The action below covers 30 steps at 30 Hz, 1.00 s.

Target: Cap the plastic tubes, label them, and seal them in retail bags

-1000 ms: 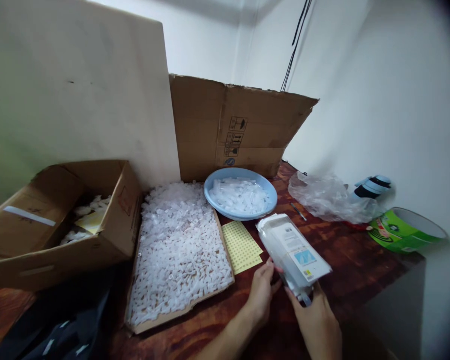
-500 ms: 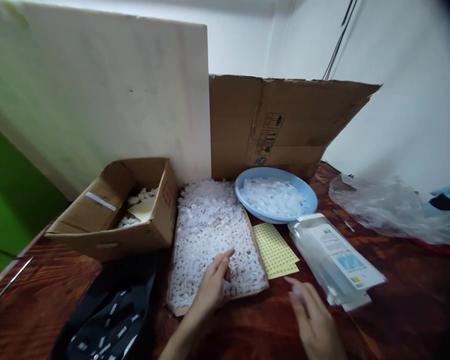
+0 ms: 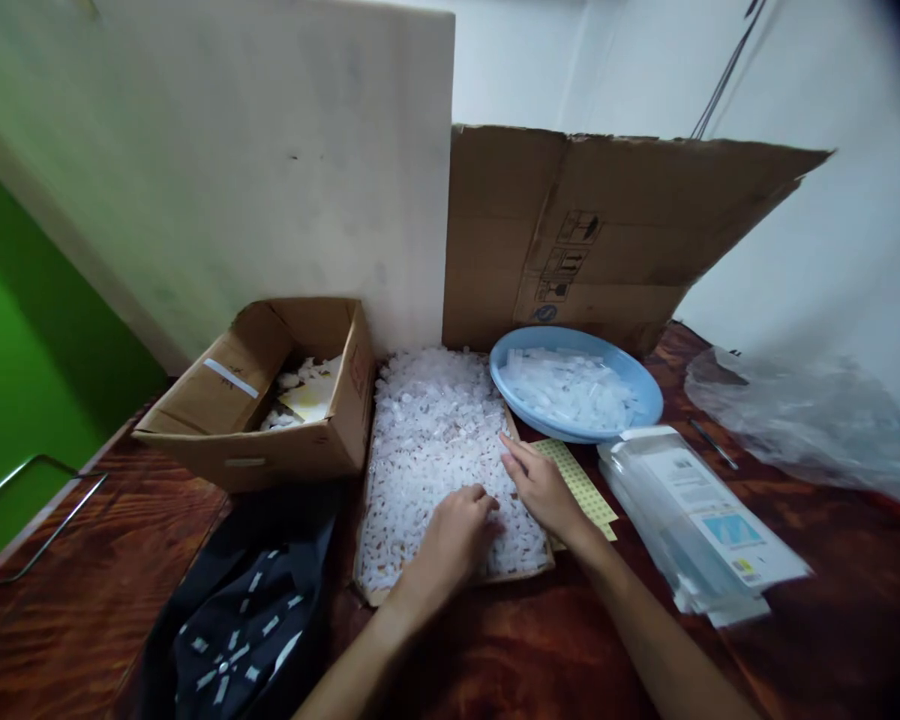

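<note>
A shallow cardboard tray is covered with many small, translucent white plastic pieces. Over its near right part is my left hand, its fingers curled inward; whatever they hold is hidden. My right hand reaches across the tray's right edge, fingers stretched forward above the pieces, with no held object visible. Beneath that hand and wrist, yellow sheets printed with rows of small marks are partly covered. Behind it, a light blue basin holds flat, clear plastic pieces.
An open cardboard box with scraps stands left of the tray, behind a black cap. Clear plastic packets lie at the right, near a pen-like stick and a crumpled plastic bag. Upright cardboard stands behind.
My right hand has moved up and left from the bare table to the tray's right edge. My left hand has shifted right, its finger no longer pointing out. The view has shifted slightly.
</note>
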Each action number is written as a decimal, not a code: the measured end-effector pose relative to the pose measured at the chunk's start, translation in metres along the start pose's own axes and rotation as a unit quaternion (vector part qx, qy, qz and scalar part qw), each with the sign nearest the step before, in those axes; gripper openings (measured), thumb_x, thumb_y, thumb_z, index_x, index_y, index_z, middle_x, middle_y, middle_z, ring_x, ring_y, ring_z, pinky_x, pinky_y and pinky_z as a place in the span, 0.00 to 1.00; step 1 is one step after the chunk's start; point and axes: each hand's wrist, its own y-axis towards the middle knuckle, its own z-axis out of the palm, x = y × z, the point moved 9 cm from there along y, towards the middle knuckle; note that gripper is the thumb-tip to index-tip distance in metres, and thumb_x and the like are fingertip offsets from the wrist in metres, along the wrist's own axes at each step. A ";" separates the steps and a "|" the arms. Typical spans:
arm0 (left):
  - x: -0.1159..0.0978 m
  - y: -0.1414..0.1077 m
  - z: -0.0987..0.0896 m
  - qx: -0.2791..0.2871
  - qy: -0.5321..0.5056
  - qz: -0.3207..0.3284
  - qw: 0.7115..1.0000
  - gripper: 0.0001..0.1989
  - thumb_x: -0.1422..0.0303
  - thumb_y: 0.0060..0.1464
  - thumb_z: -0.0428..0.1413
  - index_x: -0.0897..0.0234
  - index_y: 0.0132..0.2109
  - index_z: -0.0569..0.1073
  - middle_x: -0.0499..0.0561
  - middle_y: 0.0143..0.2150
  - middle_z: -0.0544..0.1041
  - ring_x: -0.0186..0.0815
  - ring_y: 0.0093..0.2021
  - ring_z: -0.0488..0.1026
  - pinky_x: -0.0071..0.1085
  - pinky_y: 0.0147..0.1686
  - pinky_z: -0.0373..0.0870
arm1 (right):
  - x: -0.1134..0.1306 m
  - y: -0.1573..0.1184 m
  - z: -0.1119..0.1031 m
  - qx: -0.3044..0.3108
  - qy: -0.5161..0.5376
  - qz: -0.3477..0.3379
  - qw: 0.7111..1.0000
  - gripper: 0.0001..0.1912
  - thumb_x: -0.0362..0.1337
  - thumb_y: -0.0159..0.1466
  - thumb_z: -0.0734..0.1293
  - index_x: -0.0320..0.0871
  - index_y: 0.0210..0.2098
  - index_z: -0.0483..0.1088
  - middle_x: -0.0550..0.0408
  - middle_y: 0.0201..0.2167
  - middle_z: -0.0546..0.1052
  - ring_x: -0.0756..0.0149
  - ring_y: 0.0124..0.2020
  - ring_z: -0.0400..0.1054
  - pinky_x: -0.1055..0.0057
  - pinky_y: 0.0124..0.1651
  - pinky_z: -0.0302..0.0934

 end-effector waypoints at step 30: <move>0.048 -0.014 -0.046 -0.126 -0.332 -0.037 0.934 0.10 0.68 0.59 0.62 0.56 0.46 0.85 0.53 0.39 0.83 0.37 0.40 0.79 0.29 0.42 0.75 | 0.006 -0.036 0.039 0.111 0.162 0.005 0.981 0.05 0.39 0.68 0.70 0.45 0.41 0.76 0.52 0.38 0.80 0.59 0.42 0.75 0.65 0.47 0.65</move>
